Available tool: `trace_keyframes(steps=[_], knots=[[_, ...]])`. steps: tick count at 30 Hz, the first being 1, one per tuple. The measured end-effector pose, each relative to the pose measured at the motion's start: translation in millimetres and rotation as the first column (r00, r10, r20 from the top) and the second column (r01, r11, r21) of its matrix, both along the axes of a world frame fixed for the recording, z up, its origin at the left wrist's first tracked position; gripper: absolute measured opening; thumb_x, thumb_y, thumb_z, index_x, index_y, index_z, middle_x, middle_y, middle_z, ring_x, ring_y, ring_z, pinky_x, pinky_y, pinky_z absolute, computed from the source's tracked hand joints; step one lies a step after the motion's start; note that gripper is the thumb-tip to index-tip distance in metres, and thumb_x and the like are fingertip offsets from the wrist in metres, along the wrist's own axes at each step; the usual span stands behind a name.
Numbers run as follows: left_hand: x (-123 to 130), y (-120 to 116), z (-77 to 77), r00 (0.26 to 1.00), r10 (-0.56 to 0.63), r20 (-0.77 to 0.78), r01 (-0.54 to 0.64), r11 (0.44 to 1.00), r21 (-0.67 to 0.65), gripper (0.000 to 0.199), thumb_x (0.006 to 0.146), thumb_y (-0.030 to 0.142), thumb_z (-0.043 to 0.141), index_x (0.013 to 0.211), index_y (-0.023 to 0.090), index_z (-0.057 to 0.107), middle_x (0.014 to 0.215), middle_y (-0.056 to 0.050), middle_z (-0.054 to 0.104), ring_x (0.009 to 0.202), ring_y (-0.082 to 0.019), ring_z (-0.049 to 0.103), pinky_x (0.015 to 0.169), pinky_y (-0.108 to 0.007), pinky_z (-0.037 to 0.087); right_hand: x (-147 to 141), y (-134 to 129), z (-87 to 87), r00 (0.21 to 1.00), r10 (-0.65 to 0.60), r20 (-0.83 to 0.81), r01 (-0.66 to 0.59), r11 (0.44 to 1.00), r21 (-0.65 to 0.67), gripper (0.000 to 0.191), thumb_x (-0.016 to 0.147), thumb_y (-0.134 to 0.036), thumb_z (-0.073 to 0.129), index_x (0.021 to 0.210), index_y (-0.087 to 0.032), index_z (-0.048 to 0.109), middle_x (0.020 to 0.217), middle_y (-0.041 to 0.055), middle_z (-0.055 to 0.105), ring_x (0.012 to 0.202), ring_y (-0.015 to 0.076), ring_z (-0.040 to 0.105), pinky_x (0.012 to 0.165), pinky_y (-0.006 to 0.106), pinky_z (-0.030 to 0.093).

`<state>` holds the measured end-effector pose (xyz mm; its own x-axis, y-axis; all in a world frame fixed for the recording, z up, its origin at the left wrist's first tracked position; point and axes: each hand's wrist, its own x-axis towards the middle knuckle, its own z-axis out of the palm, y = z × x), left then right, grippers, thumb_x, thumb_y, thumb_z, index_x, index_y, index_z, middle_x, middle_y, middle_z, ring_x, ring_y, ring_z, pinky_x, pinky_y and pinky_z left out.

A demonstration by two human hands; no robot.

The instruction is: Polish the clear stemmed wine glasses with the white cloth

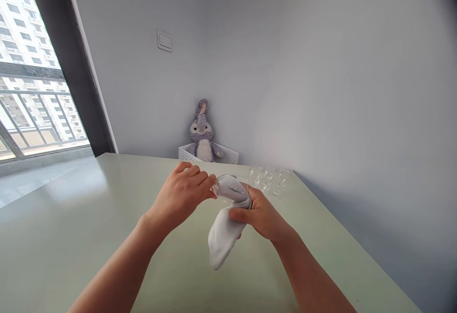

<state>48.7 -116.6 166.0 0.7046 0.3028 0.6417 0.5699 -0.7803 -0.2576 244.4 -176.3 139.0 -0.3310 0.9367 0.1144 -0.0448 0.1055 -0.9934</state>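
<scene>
Above the middle of the pale green table (171,265), my left hand (187,186) pinches the stem end of a clear glass (216,186), which lies tilted on its side. My right hand (262,213) is closed round a white cloth (224,237) at the glass's bowl. Part of the cloth is inside the bowl, and the rest hangs down below my right thumb. My right fingers are mostly hidden behind the cloth and glass.
Several clear stemmed glasses (282,177) stand at the back right of the table, near the wall. Behind the table's far edge, a purple plush rabbit (204,148) sits in a white perforated basket (230,156). A window is at the left.
</scene>
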Motion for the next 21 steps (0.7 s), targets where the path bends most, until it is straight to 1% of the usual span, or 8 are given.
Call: trace_keyframes(steps=[3,6,8,11,13,15,18,21], knots=[[-7,1,2.9,0.999,-0.049,-0.023,0.046,0.992,-0.119,0.024,0.087,0.038,0.042,0.084,0.02,0.058,0.057,0.002,0.05,0.058,-0.012,0.043,0.068,-0.029,0.033,0,-2,1.0,0.977,-0.074,0.198,0.039,0.984,0.176,0.023,0.074,-0.033,0.062,0.092,-0.02,0.058,0.068,-0.002,0.052,0.06,0.0119,0.049,0.053,0.023,0.04],[-9,3,0.8,0.992,-0.13,-0.001,0.122,0.937,-0.327,0.03,0.085,0.043,0.042,0.075,0.02,0.058,0.054,0.002,0.047,0.054,-0.011,0.04,0.06,-0.025,0.031,5,-1,-0.6,0.919,-0.166,0.357,0.013,0.919,0.394,0.016,0.082,-0.03,0.051,0.085,-0.02,0.063,0.069,-0.0011,0.054,0.063,0.0118,0.047,0.057,0.022,0.037],[-10,6,-0.4,0.982,-0.186,0.025,0.174,0.853,-0.492,0.031,0.085,0.043,0.041,0.071,0.02,0.057,0.054,0.003,0.045,0.052,-0.01,0.038,0.055,-0.022,0.029,10,0,-1.9,0.881,-0.218,0.42,-0.036,0.853,0.52,0.018,0.084,-0.029,0.049,0.086,-0.021,0.064,0.068,-0.0007,0.056,0.062,0.012,0.048,0.057,0.023,0.037],[-10,11,-0.1,0.967,-0.246,0.06,0.212,0.659,-0.722,0.035,0.084,0.044,0.042,0.064,0.017,0.052,0.052,0.004,0.036,0.048,-0.007,0.027,0.048,-0.021,0.023,16,0,-1.3,0.835,-0.312,0.454,-0.076,0.75,0.657,0.013,0.081,-0.029,0.055,0.082,-0.02,0.065,0.059,-0.0017,0.052,0.055,0.0108,0.043,0.053,0.022,0.035],[-10,14,0.5,0.961,-0.265,0.074,0.21,0.532,-0.82,0.036,0.082,0.046,0.044,0.061,0.016,0.047,0.052,0.005,0.028,0.048,-0.007,0.019,0.046,-0.021,0.019,20,-2,1.5,0.813,-0.356,0.461,-0.089,0.707,0.702,0.012,0.079,-0.028,0.058,0.074,-0.019,0.064,0.055,-0.0025,0.049,0.052,0.01,0.04,0.05,0.022,0.033],[-10,17,0.5,0.961,-0.261,0.087,0.204,0.464,-0.862,0.038,0.08,0.047,0.046,0.058,0.016,0.044,0.053,0.005,0.023,0.05,-0.007,0.016,0.045,-0.021,0.016,24,-4,4.9,0.8,-0.376,0.467,-0.093,0.692,0.716,0.013,0.079,-0.028,0.058,0.069,-0.019,0.062,0.056,-0.0022,0.051,0.052,0.0102,0.042,0.051,0.022,0.035],[-12,20,-0.3,0.974,-0.212,0.08,0.173,0.473,-0.864,0.039,0.079,0.049,0.045,0.058,0.016,0.045,0.053,0.005,0.023,0.05,-0.008,0.016,0.045,-0.022,0.016,33,-6,8.0,0.774,-0.435,0.461,-0.04,0.692,0.72,0.012,0.078,-0.029,0.059,0.073,-0.019,0.064,0.061,-0.0012,0.058,0.055,0.0115,0.049,0.052,0.023,0.039],[-17,24,-1.6,0.996,-0.08,0.047,0.084,0.555,-0.828,0.039,0.079,0.053,0.043,0.063,0.018,0.052,0.052,0.004,0.028,0.048,-0.008,0.02,0.045,-0.022,0.016,42,-5,7.4,0.704,-0.612,0.362,0.163,0.635,0.755,0.013,0.078,-0.032,0.059,0.08,-0.02,0.066,0.062,-0.0019,0.06,0.054,0.012,0.053,0.049,0.022,0.04]])
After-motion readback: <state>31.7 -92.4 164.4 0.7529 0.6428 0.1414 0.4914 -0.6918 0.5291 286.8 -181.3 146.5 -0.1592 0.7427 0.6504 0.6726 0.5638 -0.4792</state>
